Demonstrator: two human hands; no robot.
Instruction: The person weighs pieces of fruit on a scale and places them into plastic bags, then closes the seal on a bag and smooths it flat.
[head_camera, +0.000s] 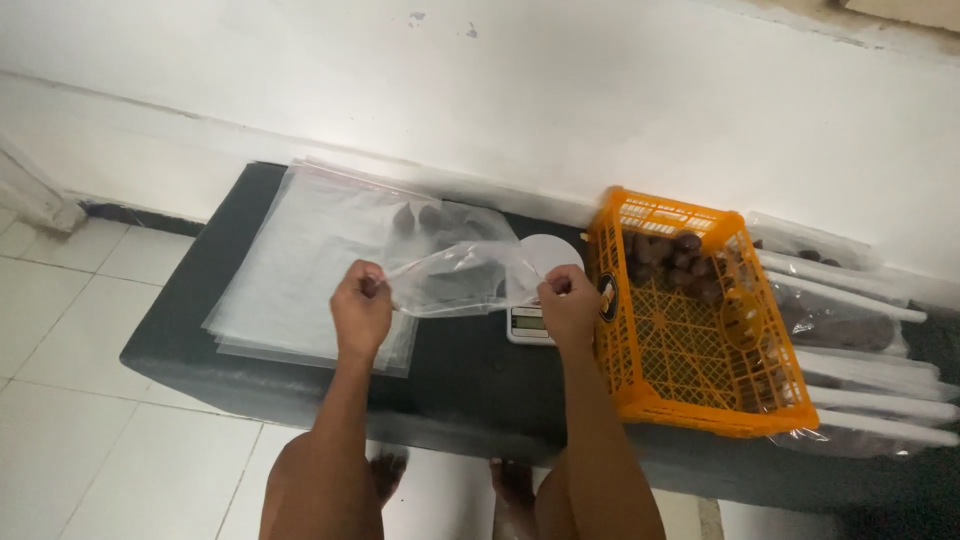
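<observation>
Plastic bag (455, 275), clear, hung stretched between your hands above the counter (460, 370): left hand (361, 310) and right hand (568, 305) each pinched shut on a top corner, holding its mouth apart over the small scale (530, 322), beside the orange crate (700, 320).

Small food-packing station, apparently set up in a plain domestic or back-room space. Indicators: low dark rectangular bench (470, 380) placed against a bare white plastered wall (560, 90); white square floor tiles (90, 400); stack of flat clear plastic bags (300, 270); small white digital weighing scale (535, 322); orange perforated plastic crate (700, 400) holding dark brown fruit (675, 258); row of filled, sealed clear bags (860, 330) beside the crate.
</observation>
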